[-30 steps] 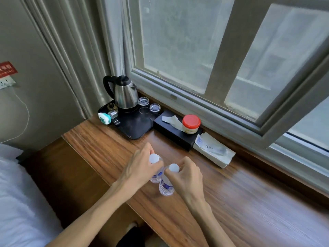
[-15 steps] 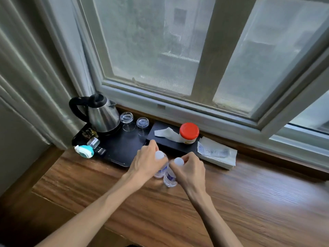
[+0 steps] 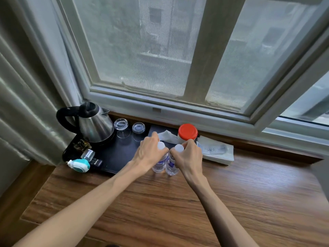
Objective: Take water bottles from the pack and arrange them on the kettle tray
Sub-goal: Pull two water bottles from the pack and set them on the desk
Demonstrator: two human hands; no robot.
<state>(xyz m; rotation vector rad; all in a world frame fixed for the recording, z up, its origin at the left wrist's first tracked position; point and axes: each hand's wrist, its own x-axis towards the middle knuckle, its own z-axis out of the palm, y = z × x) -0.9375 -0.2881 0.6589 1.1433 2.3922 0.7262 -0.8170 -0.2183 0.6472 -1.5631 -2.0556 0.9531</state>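
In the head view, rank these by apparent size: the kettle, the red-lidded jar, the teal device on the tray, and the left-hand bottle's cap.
1. kettle
2. red-lidded jar and teal device: look about alike, so unranked
3. cap of the bottle in the left hand, partly covered by fingers

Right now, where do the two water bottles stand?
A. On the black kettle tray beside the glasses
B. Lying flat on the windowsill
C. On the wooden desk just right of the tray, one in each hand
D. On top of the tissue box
C: both water bottles stand upright on the wooden desk, beside the black kettle tray, the left hand and right hand each gripping one near the cap.
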